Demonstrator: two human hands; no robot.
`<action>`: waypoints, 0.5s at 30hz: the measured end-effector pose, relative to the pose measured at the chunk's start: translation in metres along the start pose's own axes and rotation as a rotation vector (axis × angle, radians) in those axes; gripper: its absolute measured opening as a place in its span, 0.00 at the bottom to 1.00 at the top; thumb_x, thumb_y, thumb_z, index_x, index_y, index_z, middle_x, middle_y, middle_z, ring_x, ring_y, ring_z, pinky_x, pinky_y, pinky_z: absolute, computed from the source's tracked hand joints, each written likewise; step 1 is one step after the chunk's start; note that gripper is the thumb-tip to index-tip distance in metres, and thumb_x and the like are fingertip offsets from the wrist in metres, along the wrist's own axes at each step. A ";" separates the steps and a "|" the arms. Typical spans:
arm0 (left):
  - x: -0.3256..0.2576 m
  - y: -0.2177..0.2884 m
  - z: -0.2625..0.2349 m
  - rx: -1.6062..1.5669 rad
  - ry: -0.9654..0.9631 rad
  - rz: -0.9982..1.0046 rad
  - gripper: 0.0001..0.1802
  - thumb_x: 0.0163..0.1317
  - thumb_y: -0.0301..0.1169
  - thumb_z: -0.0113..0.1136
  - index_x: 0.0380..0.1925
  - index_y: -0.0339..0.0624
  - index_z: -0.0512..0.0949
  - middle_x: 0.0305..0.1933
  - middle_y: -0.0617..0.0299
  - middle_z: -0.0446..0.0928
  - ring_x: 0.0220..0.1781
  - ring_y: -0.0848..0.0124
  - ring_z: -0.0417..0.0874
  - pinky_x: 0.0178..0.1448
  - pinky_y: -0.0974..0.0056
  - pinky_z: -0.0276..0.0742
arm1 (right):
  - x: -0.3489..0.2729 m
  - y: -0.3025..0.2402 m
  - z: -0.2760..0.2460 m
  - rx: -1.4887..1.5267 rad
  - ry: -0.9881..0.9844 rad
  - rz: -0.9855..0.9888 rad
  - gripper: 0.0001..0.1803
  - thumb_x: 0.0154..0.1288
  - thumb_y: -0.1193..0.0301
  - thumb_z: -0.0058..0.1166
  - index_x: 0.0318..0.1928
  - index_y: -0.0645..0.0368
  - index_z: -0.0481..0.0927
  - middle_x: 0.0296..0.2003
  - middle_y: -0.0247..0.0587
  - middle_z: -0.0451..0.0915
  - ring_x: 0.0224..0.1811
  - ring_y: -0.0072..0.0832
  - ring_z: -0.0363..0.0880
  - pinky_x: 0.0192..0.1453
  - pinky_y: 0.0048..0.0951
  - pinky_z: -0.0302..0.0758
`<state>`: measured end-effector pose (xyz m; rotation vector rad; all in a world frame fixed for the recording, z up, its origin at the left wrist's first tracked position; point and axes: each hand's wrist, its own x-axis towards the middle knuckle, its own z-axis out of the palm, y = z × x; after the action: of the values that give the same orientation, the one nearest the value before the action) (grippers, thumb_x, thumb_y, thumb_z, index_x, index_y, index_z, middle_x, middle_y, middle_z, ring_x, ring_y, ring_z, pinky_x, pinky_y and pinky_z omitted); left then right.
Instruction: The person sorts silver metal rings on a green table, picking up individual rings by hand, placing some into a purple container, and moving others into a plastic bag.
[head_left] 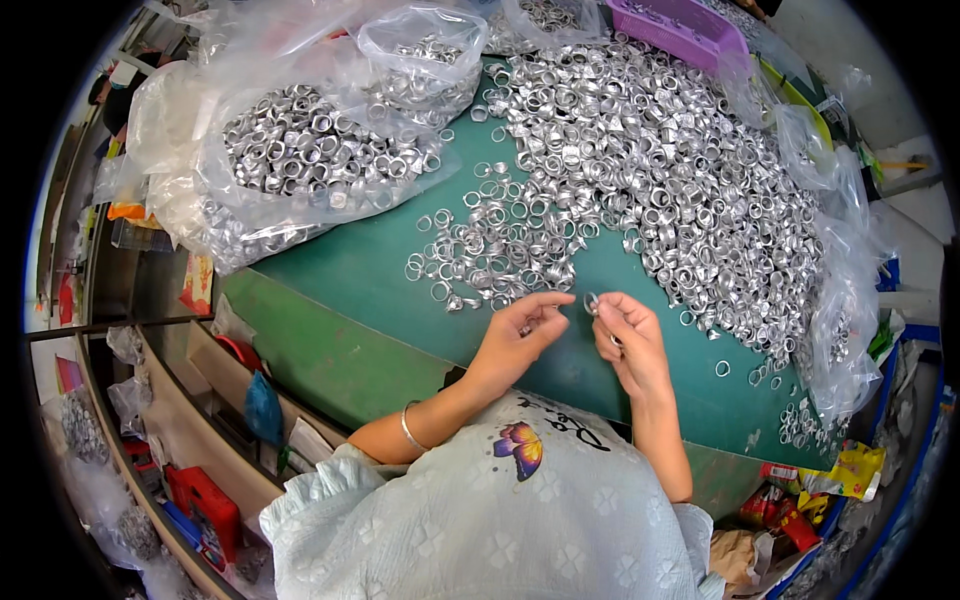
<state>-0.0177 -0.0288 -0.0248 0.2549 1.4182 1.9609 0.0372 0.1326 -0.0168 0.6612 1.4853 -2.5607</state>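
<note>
Between the thumb and fingertips of my right hand (634,345) a silver metal ring (591,304) is pinched upright. Another bit of silver shows by its curled fingers; whether it is worn or held I cannot tell. My left hand (517,342) is just to the left, its index finger stretched toward the held ring but apart from it. Its other fingers curl in around a small silvery piece (525,330), which looks like a ring and is mostly hidden. Just beyond the hands lies a loose cluster of silver rings (500,240) on the green table (370,270).
A large heap of rings (660,150) covers the far right. Clear plastic bags full of rings (310,150) stand far left. A purple basket (680,30) sits at the back. Stray rings (800,425) lie near the right edge, beside crumpled plastic (845,330). Cluttered shelves (190,410) stand left.
</note>
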 end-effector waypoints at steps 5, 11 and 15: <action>-0.004 0.018 0.019 0.451 -0.014 0.176 0.27 0.46 0.21 0.64 0.50 0.43 0.72 0.29 0.72 0.69 0.21 0.86 0.56 0.23 0.78 0.54 | -0.020 -0.003 0.007 0.302 -0.070 0.173 0.09 0.64 0.69 0.48 0.36 0.62 0.75 0.17 0.25 0.66 0.14 0.10 0.55 0.17 0.13 0.49; -0.002 0.014 0.013 0.056 -0.051 -0.081 0.17 0.56 0.25 0.57 0.47 0.40 0.73 0.29 0.67 0.72 0.19 0.85 0.57 0.21 0.78 0.51 | -0.022 0.003 0.010 0.024 0.115 -0.085 0.10 0.62 0.69 0.51 0.35 0.64 0.77 0.18 0.24 0.68 0.15 0.09 0.55 0.18 0.14 0.49; -0.007 0.010 -0.008 -0.045 -0.074 -0.177 0.15 0.60 0.29 0.52 0.47 0.39 0.73 0.29 0.64 0.74 0.20 0.86 0.59 0.20 0.78 0.52 | 0.007 0.016 -0.013 -0.568 0.373 -0.339 0.07 0.59 0.73 0.54 0.36 0.64 0.78 0.15 0.22 0.65 0.16 0.09 0.55 0.19 0.15 0.51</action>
<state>-0.0207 -0.0404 -0.0174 0.1739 1.3023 1.8184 0.0397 0.1364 -0.0384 0.8841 2.4950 -2.0981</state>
